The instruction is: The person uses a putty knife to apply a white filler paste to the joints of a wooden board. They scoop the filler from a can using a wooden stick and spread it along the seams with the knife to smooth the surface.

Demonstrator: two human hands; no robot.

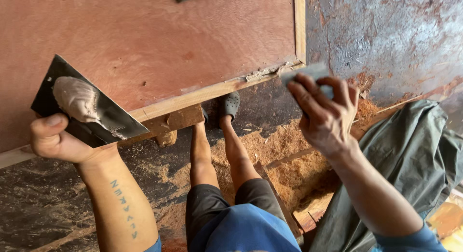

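My left hand (54, 138) grips a dark flat metal scraper plate (103, 118) that carries a lump of pale grey-brown putty (77, 98). It is held over the lower edge of a reddish plywood panel (154, 39). My right hand (324, 112) pinches a small grey putty blade (308, 72) at the panel's lower right corner, where the light wooden edge strip (207, 92) shows crumbly filler. My legs and grey shoes (230, 105) stand below the panel.
Sawdust (284, 160) lies heaped on the dark stained floor (38, 199). A wooden block (173, 122) sits under the panel's edge. A grey-green tarp (415, 155) is bunched at the right.
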